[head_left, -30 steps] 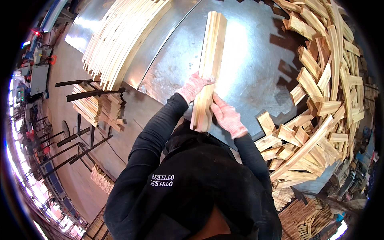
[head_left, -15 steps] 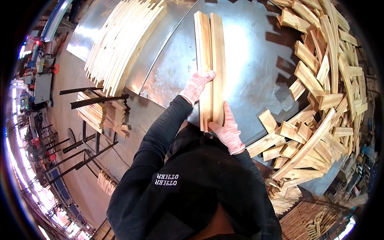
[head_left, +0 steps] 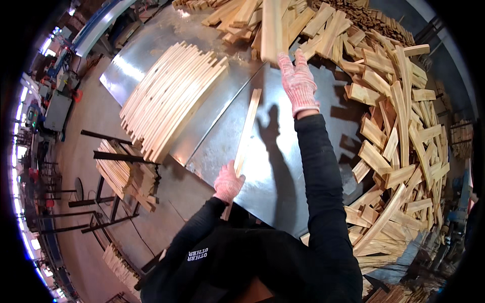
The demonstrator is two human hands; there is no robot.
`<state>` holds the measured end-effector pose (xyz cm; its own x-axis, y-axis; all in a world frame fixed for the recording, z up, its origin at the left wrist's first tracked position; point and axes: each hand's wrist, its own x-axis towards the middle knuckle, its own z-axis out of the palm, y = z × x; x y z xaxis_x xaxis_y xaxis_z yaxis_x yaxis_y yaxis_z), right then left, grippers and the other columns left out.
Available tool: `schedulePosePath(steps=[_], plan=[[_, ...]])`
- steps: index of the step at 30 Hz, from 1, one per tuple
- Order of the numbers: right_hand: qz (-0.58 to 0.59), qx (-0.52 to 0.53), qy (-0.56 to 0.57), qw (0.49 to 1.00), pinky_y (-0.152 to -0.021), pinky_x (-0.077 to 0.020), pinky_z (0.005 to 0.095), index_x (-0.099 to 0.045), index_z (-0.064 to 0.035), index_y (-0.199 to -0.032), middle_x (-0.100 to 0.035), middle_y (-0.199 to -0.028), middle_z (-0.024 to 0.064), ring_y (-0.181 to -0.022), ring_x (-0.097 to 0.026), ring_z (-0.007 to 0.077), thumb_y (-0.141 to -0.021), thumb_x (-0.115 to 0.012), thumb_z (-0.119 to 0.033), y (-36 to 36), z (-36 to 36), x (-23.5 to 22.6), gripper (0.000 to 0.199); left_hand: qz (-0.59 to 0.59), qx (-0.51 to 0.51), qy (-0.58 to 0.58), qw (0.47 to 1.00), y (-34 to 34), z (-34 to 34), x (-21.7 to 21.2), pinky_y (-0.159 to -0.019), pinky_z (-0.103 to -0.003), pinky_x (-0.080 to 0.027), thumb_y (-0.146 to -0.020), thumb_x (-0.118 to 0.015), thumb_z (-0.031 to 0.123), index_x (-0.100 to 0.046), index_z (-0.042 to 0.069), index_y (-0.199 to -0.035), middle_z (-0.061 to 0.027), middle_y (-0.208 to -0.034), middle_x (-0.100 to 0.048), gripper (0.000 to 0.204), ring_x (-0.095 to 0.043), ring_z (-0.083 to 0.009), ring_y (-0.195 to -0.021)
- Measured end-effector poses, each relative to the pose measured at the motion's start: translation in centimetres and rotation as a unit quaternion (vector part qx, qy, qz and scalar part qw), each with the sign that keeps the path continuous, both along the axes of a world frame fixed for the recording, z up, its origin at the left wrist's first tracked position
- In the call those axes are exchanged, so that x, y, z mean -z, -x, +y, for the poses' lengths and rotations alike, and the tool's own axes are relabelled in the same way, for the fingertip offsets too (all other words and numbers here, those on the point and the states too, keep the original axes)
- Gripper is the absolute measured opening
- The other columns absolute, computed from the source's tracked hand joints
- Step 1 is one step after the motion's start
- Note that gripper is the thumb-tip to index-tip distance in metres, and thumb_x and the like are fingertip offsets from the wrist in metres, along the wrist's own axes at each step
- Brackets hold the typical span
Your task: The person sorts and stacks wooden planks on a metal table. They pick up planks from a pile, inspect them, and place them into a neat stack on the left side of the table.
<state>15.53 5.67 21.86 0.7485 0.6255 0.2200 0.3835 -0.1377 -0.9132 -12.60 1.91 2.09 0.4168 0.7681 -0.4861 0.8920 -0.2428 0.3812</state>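
My left hand (head_left: 229, 181), in a pale pink knit glove, is closed around a slim wooden strip (head_left: 248, 129). The strip slants over the metal tabletop toward the far side, its near end showing below my hand. My right hand (head_left: 299, 85), gloved alike, is stretched far forward over the table with fingers extended and apart. Just beyond its fingertips is the near end of a wider wooden board (head_left: 272, 33), which points away from me and looks raised above the pile behind it. Whether the fingertips still touch that board I cannot tell.
A row of wooden strips (head_left: 174, 96) lies side by side on the metal table (head_left: 202, 151) at left. Heaped wood pieces (head_left: 399, 121) line the right side and far edge. Stacked strips (head_left: 121, 169) rest on a dark metal frame (head_left: 113, 202) at lower left.
The two pieces held together are now apart. My left hand has drawn one strip nearer and to the left; my right hand has swung far forward, with the other board beyond its fingertips.
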Motion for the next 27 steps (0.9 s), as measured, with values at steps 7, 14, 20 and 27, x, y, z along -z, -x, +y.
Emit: schedulePosePath(steps=[7,14,20,27], plan=[[-0.243,0.008,0.252,0.937,-0.105,-0.0459,0.0411,-0.055,-0.0069,-0.139,-0.06,-0.135,0.0163,-0.122,-0.058,0.035,-0.088,-0.071,-0.033,5.9,-24.7,10.7,0.059,-0.039,0.02,-0.008,0.999,3.9,0.7,8.9,-0.078,-0.047,-0.055,-0.085,-0.066,0.038,-0.058,0.008,-0.125,-0.0139,-0.095,-0.066,0.052,-0.068,-0.0344,-0.089],[-0.068,0.524,0.534,0.66,-0.109,-0.0406,0.0448,-0.031,-0.0035,-0.151,-0.05,-0.141,0.0273,-0.13,-0.049,0.0432,-0.082,-0.074,-0.042,3.3,-52.2,12.5,0.09,-0.063,0.164,-0.111,0.978,-0.6,-1.2,4.0,-0.092,-0.05,-0.05,-0.081,-0.075,0.036,-0.046,0.002,-0.138,-0.0225,-0.126,-0.057,0.072,-0.06,-0.0381,-0.111],[0.129,0.398,0.312,0.853,-0.096,-0.0482,0.0448,-0.043,0.0,-0.143,-0.06,-0.127,0.0257,-0.116,-0.057,0.0404,-0.09,-0.065,-0.034,3.0,-58.4,15.2,0.067,-0.269,0.135,-0.226,0.926,-3.6,-7.9,-1.8,-0.104,-0.044,-0.044,-0.082,-0.076,0.031,-0.033,-0.001,-0.15,-0.024,-0.145,-0.046,0.086,-0.05,-0.0363,-0.128],[0.01,0.114,0.096,0.989,-0.1,-0.0491,0.0405,-0.062,-0.0056,-0.127,-0.068,-0.117,0.0154,-0.114,-0.063,0.0325,-0.094,-0.06,-0.031,4.0,-52.3,10.2,0.042,-0.383,0.11,0.529,0.749,-12.3,-30.4,-7.2,-0.087,-0.029,-0.052,-0.088,-0.065,0.005,-0.052,-0.003,-0.134,-0.0101,-0.117,-0.065,0.049,-0.063,-0.0152,-0.097]])
